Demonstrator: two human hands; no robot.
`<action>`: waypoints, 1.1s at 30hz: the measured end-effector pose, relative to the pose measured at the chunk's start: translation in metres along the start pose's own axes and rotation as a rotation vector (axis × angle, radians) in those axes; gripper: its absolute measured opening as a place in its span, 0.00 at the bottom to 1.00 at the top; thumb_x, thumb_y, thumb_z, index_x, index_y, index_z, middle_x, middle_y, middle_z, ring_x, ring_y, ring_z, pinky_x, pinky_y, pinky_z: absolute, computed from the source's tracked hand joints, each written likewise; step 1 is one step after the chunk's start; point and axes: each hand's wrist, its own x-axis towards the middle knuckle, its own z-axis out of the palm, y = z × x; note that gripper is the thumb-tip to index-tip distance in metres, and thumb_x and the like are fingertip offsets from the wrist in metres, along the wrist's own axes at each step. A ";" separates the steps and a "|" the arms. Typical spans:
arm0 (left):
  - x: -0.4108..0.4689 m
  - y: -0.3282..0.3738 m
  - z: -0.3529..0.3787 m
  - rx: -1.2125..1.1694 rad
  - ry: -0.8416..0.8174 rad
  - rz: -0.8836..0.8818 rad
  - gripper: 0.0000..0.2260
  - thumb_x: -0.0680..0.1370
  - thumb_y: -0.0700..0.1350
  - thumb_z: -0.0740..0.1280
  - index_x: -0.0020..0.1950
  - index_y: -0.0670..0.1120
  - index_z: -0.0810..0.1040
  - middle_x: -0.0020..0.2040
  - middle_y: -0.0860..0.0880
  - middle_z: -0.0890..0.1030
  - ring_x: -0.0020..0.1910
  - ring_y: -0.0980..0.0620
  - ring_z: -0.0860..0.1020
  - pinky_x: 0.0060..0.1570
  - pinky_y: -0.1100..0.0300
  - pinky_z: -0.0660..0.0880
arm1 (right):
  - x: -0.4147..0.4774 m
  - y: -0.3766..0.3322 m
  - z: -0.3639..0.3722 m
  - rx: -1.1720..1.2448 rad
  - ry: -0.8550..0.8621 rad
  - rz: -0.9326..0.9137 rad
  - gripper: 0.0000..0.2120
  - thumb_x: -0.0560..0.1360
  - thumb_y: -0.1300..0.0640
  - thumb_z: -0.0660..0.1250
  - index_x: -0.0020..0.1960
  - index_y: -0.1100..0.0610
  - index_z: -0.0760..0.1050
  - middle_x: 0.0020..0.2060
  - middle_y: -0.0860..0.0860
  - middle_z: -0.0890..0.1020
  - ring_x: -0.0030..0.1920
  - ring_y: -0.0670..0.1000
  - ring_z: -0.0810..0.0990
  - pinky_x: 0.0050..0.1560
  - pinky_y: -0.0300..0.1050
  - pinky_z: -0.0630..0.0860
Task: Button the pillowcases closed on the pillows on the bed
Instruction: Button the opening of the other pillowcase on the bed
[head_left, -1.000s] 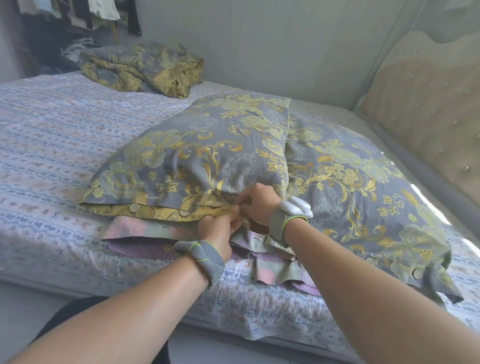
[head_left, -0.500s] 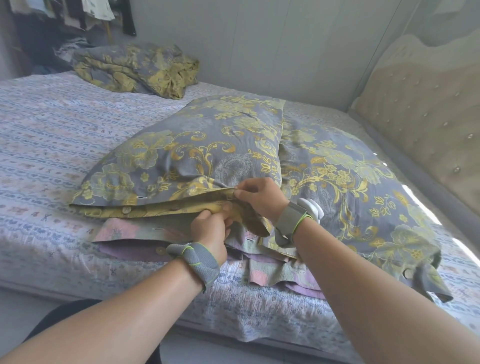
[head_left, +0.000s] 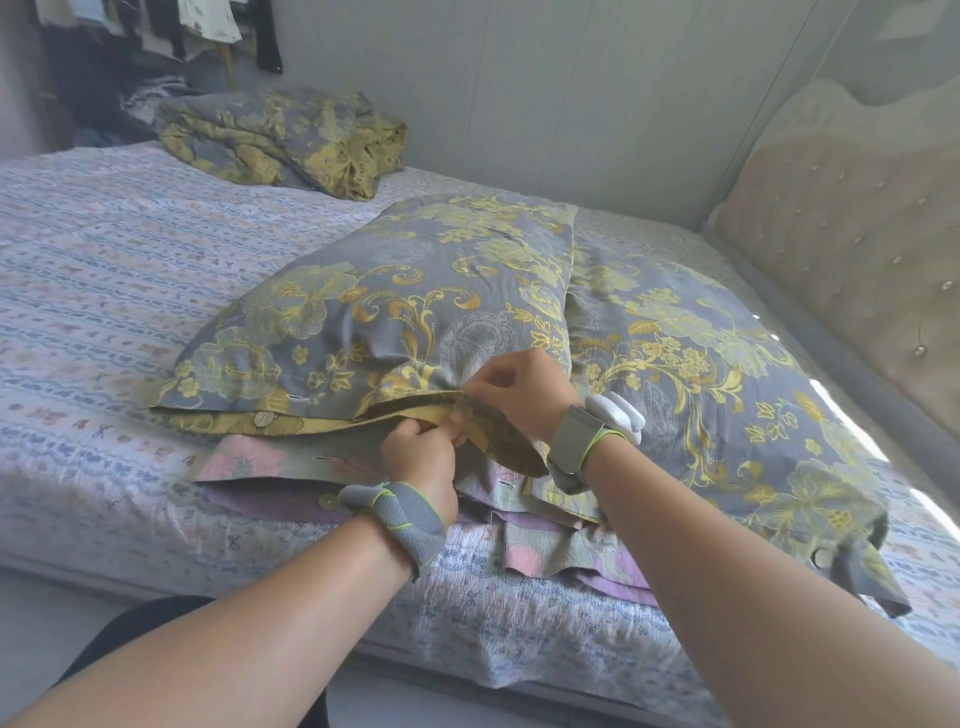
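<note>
Bedroom with a low bed (head_left: 104, 291) taking up most of the frame, a tufted headboard (head_left: 852, 249) along the right edge and a crumpled matching duvet cover (head_left: 291, 140) sitting in the upper left by some hanging clothes.

Two pillows in grey-and-gold floral cases are lying mid-frame. The nearer pillow (head_left: 395, 312) is resting partly on the second pillow (head_left: 701, 374) to its right, and both are sitting on some pastel flowery fabric (head_left: 249, 462) that's poking out underneath.

Both hands are working the open hem of the nearer pillowcase, right at the centre. The left hand (head_left: 423, 462) is pinching the lower gold flap from below, fingers bunched together. The right hand (head_left: 524, 395) is gripping the top grey flap between thumb and fingertips and lifting it a bit. Can't actually see the button they're fiddling with.

Progress-wise, I'd say this one's not close to done: further left, one button (head_left: 264, 418) is sitting loose on the gold flap with its buttonhole (head_left: 297, 398) empty above it. The second pillow's corner at lower right is flopping open too, with a button (head_left: 822, 557) showing, so that one looks untouched.
</note>
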 end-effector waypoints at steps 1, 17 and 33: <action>0.001 0.000 0.000 0.010 0.005 -0.008 0.11 0.72 0.41 0.74 0.34 0.46 0.74 0.37 0.49 0.80 0.33 0.55 0.79 0.35 0.62 0.70 | 0.000 -0.001 -0.001 -0.026 -0.030 -0.003 0.05 0.73 0.53 0.71 0.44 0.53 0.85 0.41 0.52 0.86 0.43 0.51 0.83 0.45 0.46 0.80; 0.003 0.009 -0.003 0.057 -0.100 -0.169 0.08 0.72 0.52 0.69 0.44 0.49 0.81 0.45 0.50 0.85 0.45 0.55 0.81 0.39 0.58 0.66 | 0.004 -0.003 0.013 -0.217 -0.086 0.006 0.06 0.68 0.54 0.72 0.36 0.47 0.75 0.37 0.44 0.79 0.42 0.51 0.80 0.39 0.42 0.75; 0.020 0.005 -0.007 0.132 0.080 -0.063 0.09 0.75 0.47 0.71 0.39 0.43 0.77 0.44 0.44 0.80 0.42 0.47 0.76 0.42 0.56 0.68 | -0.001 0.002 0.015 0.036 -0.057 0.002 0.05 0.71 0.54 0.73 0.41 0.55 0.81 0.35 0.51 0.86 0.37 0.48 0.84 0.34 0.36 0.75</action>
